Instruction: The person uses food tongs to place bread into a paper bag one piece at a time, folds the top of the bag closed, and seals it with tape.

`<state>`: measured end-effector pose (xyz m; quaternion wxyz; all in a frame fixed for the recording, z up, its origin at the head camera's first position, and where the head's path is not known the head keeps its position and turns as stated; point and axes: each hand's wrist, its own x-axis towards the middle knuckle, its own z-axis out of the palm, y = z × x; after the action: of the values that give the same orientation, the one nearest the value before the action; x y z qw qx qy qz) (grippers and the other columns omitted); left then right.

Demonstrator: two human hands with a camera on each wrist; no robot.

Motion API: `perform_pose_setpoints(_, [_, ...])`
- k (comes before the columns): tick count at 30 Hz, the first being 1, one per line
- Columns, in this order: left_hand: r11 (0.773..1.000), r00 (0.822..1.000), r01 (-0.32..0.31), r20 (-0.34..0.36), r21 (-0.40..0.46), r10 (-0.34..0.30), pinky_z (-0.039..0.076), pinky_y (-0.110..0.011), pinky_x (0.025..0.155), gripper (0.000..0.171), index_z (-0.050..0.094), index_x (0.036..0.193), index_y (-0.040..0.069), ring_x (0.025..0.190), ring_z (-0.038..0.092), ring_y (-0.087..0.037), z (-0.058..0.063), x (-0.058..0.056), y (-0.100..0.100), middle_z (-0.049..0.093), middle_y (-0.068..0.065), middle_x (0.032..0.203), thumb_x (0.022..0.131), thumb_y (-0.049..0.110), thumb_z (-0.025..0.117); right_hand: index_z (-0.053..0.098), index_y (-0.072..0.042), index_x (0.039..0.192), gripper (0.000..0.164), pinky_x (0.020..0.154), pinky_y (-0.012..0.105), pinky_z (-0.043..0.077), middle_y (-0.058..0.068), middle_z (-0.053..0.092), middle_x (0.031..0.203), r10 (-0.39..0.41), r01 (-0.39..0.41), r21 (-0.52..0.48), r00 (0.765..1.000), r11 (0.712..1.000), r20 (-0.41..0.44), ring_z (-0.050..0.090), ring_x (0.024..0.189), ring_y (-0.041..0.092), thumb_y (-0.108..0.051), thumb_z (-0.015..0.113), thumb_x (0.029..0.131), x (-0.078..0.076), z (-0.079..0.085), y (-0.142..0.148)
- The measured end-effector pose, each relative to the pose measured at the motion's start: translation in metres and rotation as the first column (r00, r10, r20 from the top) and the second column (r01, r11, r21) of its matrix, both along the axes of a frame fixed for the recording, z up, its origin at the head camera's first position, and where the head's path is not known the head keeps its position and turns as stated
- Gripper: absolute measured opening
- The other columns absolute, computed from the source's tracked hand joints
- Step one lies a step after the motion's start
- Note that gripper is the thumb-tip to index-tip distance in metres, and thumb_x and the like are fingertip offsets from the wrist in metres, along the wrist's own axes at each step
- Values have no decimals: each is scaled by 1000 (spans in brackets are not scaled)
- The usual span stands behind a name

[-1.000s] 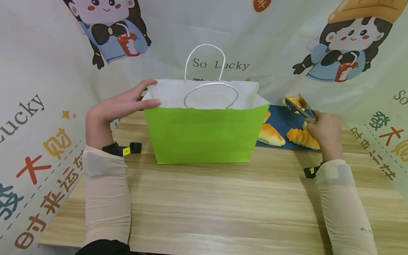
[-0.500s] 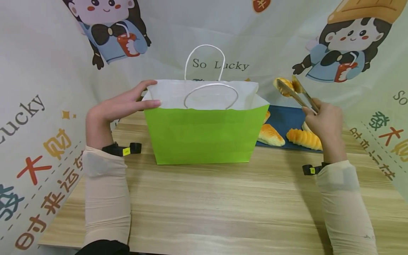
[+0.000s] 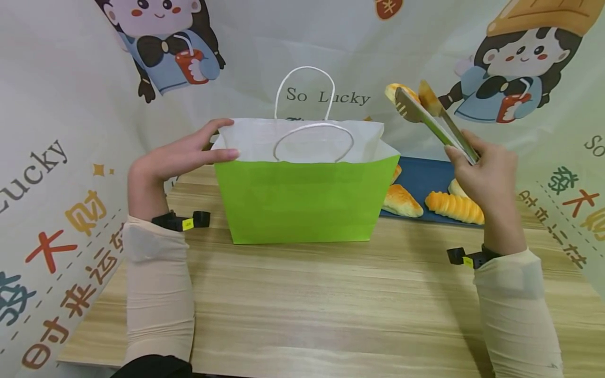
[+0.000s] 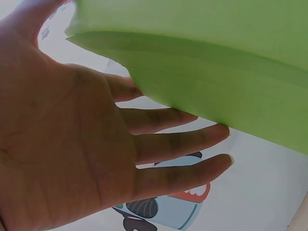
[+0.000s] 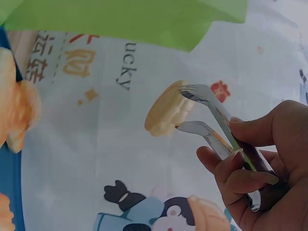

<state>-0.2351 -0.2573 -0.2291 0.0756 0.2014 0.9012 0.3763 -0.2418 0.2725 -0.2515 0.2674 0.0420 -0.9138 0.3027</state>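
A green paper bag (image 3: pixel 302 202) with a white inside and white handles stands upright on the table, mouth open. My left hand (image 3: pixel 175 155) rests at its left rim, thumb on the front edge and a finger toward the back edge. In the left wrist view, the straight fingers (image 4: pixel 178 144) touch the green side. My right hand (image 3: pixel 491 173) grips metal tongs (image 3: pixel 437 128) raised right of the bag. Between the tongs' ends is a small golden bread roll (image 5: pixel 166 108), held in the air above a blue tray (image 3: pixel 430 176).
On the tray lie a golden pastry (image 3: pixel 402 201), a ridged spiral roll (image 3: pixel 454 207) and other breads, partly hidden by the bag and right hand. The wooden table (image 3: pixel 307 304) extends in front. A printed cloth (image 3: pixel 402 37) hangs behind.
The right hand has lifted the tongs and the bread roll off the tray, moving the roll up and leftward. The left hand and the bag stay as they were.
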Motion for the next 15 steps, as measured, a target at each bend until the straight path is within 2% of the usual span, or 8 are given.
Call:
perform_pose_setpoints(10, [1000, 1000, -1, -14, -2, 1, 19, -61, 125, 89, 9, 171, 17, 157, 19, -30, 0, 0, 0, 17, -11, 173, 104, 49, 59, 62, -17, 149, 50, 42, 19, 31, 26, 70, 97, 52, -54, -40, 997, 998, -58, 42, 44, 6, -35, 69, 103, 23, 15, -12])
perform_pose_setpoints(15, [1000, 1000, -8, -11, 0, 8, 19, -63, 125, 91, 8, 171, 16, 156, 20, -31, 0, 0, 0, 17, -12, 173, 104, 49, 59, 65, -14, 145, 47, 42, 18, 29, 28, 72, 100, 105, -112, -61, 988, 992, -117, 42, 44, 2, -30, 73, 101, 32, 20, -16])
